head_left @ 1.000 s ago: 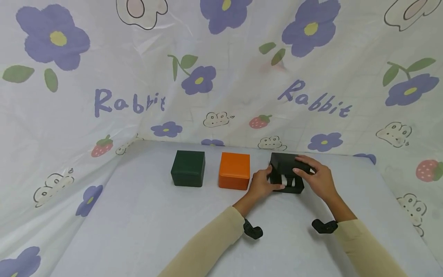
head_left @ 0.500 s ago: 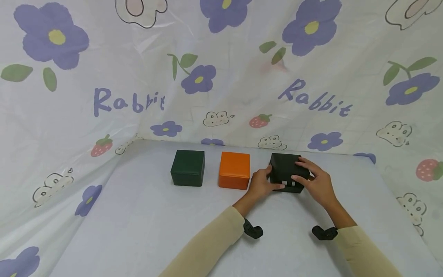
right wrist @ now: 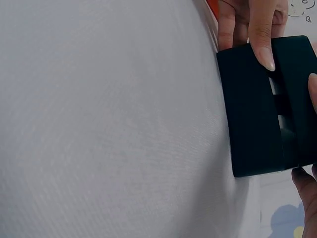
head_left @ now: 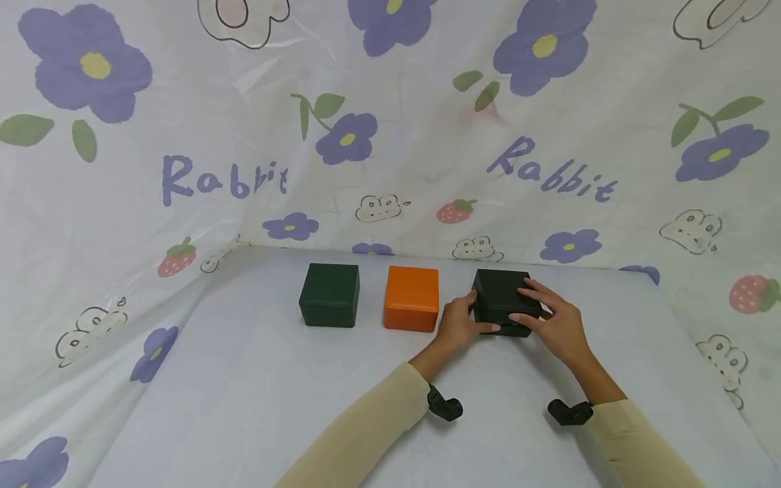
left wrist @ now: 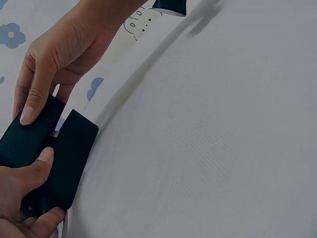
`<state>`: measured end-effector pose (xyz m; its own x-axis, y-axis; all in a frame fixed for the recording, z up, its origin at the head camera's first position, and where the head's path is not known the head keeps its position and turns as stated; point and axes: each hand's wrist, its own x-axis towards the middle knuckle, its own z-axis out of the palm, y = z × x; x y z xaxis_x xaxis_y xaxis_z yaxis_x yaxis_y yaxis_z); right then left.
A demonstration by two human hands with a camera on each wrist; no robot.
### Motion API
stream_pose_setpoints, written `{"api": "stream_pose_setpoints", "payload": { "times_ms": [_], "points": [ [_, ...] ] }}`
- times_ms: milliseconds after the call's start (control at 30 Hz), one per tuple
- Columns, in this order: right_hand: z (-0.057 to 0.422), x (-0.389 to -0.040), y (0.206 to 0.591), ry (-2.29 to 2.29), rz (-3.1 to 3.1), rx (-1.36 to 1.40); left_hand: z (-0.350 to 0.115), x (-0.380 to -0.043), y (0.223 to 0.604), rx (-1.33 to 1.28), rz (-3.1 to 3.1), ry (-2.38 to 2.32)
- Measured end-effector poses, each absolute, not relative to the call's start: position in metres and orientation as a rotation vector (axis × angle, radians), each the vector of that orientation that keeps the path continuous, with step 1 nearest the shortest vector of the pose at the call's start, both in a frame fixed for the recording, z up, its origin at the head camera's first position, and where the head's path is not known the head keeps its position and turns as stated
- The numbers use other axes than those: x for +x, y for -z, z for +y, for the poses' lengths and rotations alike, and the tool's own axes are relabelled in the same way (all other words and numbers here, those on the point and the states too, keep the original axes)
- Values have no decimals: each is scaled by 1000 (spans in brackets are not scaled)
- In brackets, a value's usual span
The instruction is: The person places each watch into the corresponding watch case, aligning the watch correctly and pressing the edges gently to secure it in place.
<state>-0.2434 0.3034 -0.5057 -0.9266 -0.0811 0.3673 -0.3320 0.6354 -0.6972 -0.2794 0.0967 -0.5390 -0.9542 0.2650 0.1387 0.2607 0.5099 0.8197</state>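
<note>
A black box (head_left: 503, 291) with a flip-up lid stands at the right of a row of boxes in the head view. Its lid is almost down; a narrow gap with a pale strip inside shows at the front in the right wrist view, between lid (right wrist: 297, 74) and base (right wrist: 250, 114). My left hand (head_left: 454, 329) grips the base at its left side, thumb along the front. Holding the lid at its right is my right hand (head_left: 558, 329), thumb at the front edge and fingers over the top. Its far fingertips are partly hidden.
An orange box (head_left: 411, 298) stands just left of my left hand, and a dark green box (head_left: 330, 295) farther left; both have their lids down. A white cloth covers the table (head_left: 274, 400). Behind it hangs a printed curtain (head_left: 415, 122).
The black box's lid has swung down toward the front under my right hand, covering the white contents seen earlier. My left hand stays in place on the base.
</note>
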Motion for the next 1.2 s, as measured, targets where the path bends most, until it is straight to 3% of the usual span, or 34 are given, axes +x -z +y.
{"api": "stream_pose_setpoints", "payload": {
  "times_ms": [467, 800, 1200],
  "points": [
    [301, -241, 510, -1147, -2575, 384, 92, -276, 543, 545, 2693, -1465],
    [302, -244, 496, -1025, -2680, 455, 79, -257, 508, 800, 2699, -1398],
    [296, -238, 454, -814, -2872, 488, -11, -254, 455, 712, 2714, -1297]
  ]
}}
